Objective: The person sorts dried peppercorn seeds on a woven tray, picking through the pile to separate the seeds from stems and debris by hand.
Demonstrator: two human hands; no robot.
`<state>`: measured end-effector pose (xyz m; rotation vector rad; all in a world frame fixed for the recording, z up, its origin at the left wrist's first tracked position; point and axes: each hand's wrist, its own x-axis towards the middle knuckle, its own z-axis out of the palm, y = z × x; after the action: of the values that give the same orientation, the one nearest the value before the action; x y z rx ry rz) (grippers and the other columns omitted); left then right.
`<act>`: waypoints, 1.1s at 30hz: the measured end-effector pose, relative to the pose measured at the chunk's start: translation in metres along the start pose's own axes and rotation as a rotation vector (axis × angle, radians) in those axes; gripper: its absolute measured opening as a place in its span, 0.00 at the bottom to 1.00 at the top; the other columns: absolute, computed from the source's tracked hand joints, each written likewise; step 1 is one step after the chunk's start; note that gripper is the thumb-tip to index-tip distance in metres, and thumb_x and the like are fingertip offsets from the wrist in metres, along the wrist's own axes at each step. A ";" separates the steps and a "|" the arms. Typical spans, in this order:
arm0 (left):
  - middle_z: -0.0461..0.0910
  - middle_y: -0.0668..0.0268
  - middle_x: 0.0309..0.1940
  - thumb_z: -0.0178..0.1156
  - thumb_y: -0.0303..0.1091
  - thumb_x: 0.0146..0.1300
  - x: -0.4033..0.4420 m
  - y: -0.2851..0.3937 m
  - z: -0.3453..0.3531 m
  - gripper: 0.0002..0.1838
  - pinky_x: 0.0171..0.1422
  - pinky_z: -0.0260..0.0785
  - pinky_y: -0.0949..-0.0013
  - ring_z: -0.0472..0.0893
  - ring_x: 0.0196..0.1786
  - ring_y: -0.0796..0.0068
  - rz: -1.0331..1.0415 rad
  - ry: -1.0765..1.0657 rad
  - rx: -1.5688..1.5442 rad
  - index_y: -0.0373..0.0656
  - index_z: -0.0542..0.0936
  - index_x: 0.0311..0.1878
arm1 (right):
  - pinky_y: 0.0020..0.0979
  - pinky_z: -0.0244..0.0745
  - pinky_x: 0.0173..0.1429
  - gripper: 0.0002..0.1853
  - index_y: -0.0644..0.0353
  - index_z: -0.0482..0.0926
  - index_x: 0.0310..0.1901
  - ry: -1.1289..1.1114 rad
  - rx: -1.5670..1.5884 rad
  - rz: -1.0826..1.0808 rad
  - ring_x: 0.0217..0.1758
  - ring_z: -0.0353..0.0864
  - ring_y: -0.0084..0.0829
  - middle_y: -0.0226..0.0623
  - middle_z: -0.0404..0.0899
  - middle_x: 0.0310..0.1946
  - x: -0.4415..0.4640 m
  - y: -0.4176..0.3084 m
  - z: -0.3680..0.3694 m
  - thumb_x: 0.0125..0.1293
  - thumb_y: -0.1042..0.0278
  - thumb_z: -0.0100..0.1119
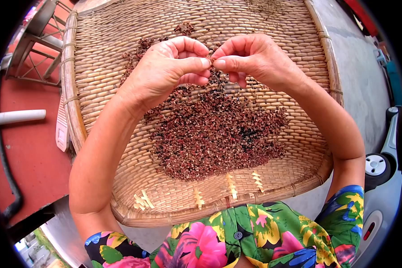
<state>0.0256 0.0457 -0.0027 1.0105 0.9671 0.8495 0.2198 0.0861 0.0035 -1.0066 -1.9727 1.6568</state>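
My left hand (172, 64) and my right hand (252, 60) meet over the upper middle of a woven tray (102, 102). Thumb and forefinger are pinched together on each hand, and the fingertips of both almost touch. Something small and reddish-brown shows between them, too small to make out. Beneath and below the hands lies a broad pile of reddish-brown dried bits (210, 134) mixed with black ones. A smaller clump of the same bits lies behind the left hand, partly hidden by it.
Pale woven strips decorate the tray's near edge. At the left are a red surface (35, 156), a white pipe (18, 118), a dark hose and a metal frame (40, 40). A grey object with a wheel (376, 165) stands at the right.
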 end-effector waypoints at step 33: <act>0.76 0.64 0.32 0.55 0.22 0.56 -0.003 -0.004 0.017 0.17 0.40 0.73 0.77 0.77 0.33 0.79 0.113 0.133 0.112 0.35 0.66 0.49 | 0.17 0.66 0.20 0.10 0.64 0.75 0.30 0.169 -0.107 -0.132 0.18 0.71 0.13 0.28 0.73 0.17 -0.003 0.005 0.009 0.62 0.65 0.53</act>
<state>0.0412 0.0366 -0.0017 1.1244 1.0879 0.9748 0.2169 0.0779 -0.0031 -0.9957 -1.9868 1.3635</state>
